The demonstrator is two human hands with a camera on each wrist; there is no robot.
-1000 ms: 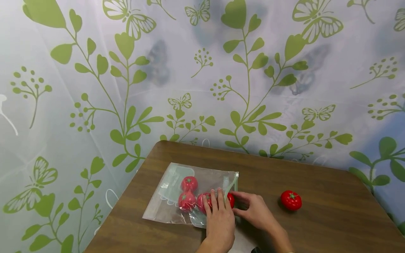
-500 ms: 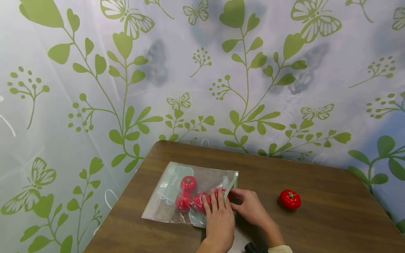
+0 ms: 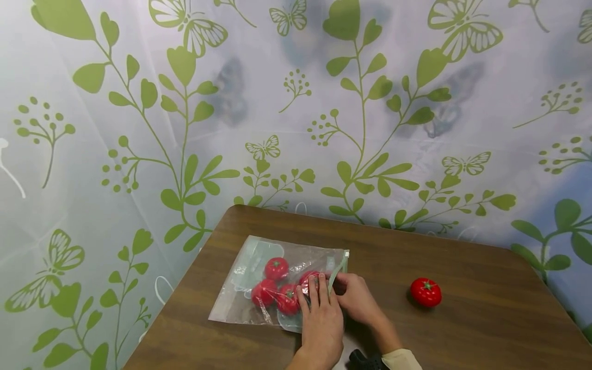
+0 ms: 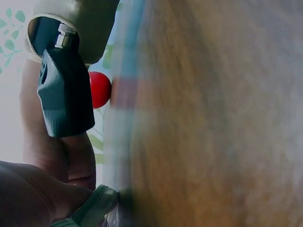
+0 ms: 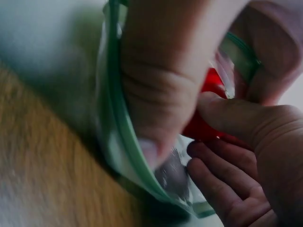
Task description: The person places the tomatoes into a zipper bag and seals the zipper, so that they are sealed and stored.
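Note:
A clear zip bag with a green-edged mouth lies on the table, with several red tomatoes inside. My left hand has its fingers spread over the top of the bag near the mouth, and its thumb hooks inside the green rim. My right hand reaches into the mouth from the right. There its thumb and fingers hold a tomato, partly hidden behind both hands. Another tomato stands alone to the right of the bag.
The brown wooden table ends at the back against a curtain printed with green leaves and butterflies. A dark camera mount sits at my right wrist, beside a beige sleeve.
My right hand has moved left, deeper into the bag's mouth, pushing a tomato inward. Tomatoes in the bag have shifted left and spread apart. My left hand has stayed in place.

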